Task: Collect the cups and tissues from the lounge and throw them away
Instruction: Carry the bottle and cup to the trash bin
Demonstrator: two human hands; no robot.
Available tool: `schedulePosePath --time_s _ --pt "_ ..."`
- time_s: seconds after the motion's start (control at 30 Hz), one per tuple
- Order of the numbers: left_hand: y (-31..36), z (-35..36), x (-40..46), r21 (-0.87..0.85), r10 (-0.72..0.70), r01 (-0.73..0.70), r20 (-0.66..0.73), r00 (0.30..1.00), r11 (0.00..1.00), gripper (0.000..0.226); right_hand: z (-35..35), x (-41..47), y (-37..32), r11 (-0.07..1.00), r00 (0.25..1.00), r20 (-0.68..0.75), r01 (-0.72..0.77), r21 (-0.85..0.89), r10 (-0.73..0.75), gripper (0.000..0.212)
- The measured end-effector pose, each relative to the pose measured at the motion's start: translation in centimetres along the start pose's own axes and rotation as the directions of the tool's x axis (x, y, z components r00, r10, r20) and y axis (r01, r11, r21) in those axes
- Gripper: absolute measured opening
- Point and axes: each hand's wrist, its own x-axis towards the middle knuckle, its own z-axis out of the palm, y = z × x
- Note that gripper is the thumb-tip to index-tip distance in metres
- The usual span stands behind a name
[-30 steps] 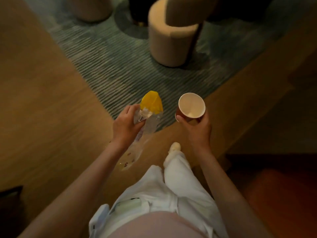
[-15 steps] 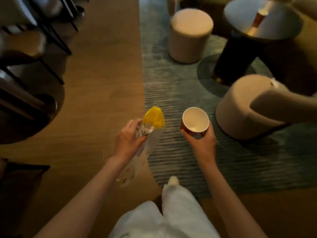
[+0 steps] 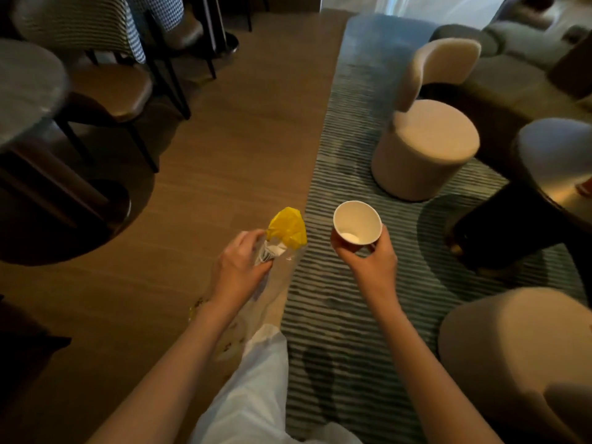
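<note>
Two hands were up in front of us, each carrying something. Our left hand (image 3: 238,267) had its fingers curled round a clear plastic wrapper (image 3: 267,267) with a yellow wad (image 3: 286,227) at its top, over the wood floor (image 3: 224,155) just beside the rug's left edge. Our right hand (image 3: 368,264) gripped a paper cup (image 3: 357,223) from below, mouth up, a little white in the bottom, over the striped rug (image 3: 346,299). One beige stool (image 3: 424,149) stood on the rug beyond the cup.
</note>
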Motion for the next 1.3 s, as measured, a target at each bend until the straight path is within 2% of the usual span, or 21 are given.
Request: schedulePosePath --time_s 0.23,0.47,0.63,0.7,0.83,1.0,1.13,1.3 --pt "-4.8 -0.1 17.6 -0.005 -0.069 0.069 0.011 0.998 0.998 0.051 8.4 15.6 -2.0 0.999 0.999 0.035 0.014 -0.042 -0.013 0.069" --pt "-8.5 4.5 35.3 -0.021 -0.103 0.104 0.045 0.994 0.994 0.051 12.6 31.1 0.9 0.996 0.998 0.036 -0.05 -0.071 0.052 0.069" --pt "-9.9 6.4 49.8 -0.027 -0.18 0.179 -0.061 0.982 0.983 0.05 16.2 46.0 2.0 0.994 0.991 0.066 -0.114 0.005 0.113 0.069" --pt "-9.9 6.3 55.5 -0.024 -0.168 0.166 -0.084 0.982 0.986 0.05 18.2 52.1 1.1 0.992 0.991 0.06 -0.122 0.043 0.119 0.069" --pt "-11.4 5.2 65.9 0.04 -0.167 0.176 -0.166 0.972 0.984 0.051 23.2 63.4 -1.7 0.995 0.984 0.159 -0.084 0.044 0.076 0.072" --pt "-16.5 5.0 78.3 0.073 -0.163 0.185 -0.239 0.957 0.98 0.048 30.2 76.7 -2.6 0.989 0.95 0.279 0.149 -0.012 -0.14 0.072" --pt "-21.0 6.2 90.2 0.04 -0.145 0.16 -0.251 0.957 0.986 0.047 35.3 87.1 -2.2 0.985 0.965 0.209 0.169 -0.035 -0.158 0.067" --pt "-23.5 6.4 104.2 0.093 -0.06 0.075 -0.164 0.985 0.993 0.044 39.6 97.3 -4.1 1.0 0.998 0.067 0.024 -0.011 -0.023 0.063"
